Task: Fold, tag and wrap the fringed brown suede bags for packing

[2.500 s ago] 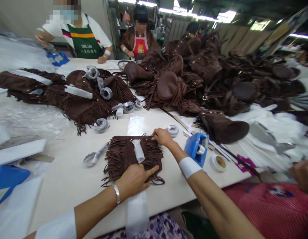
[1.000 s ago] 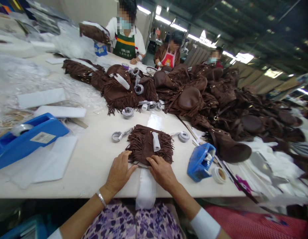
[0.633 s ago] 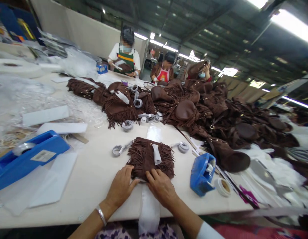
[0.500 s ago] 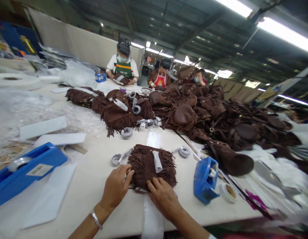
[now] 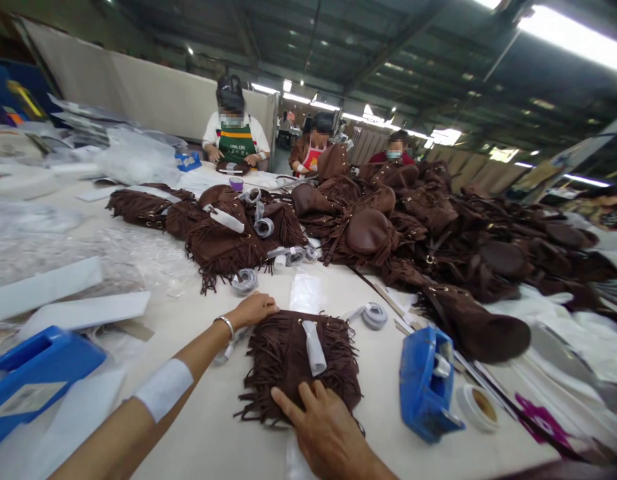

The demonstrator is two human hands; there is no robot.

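Note:
A small brown suede fringed bag lies flat on the white table in front of me, with a white wrapped strip across its top. My right hand rests on the bag's near edge, fingers stretched out and flat. My left hand reaches to the bag's far left corner, its fingers curled at the edge; what they pinch is hidden. A silver bracelet and a white cuff sit on that arm.
A blue tape dispenser and a tape roll stand right of the bag. Another blue dispenser is at the left. Grey wrapped strap rolls and a big heap of brown fringed bags fill the far table. Three people work at the far end.
My left hand has left the bag's near edge and reached to its far left corner. My right hand stays on the near edge. The camera has tilted up and moved closer.

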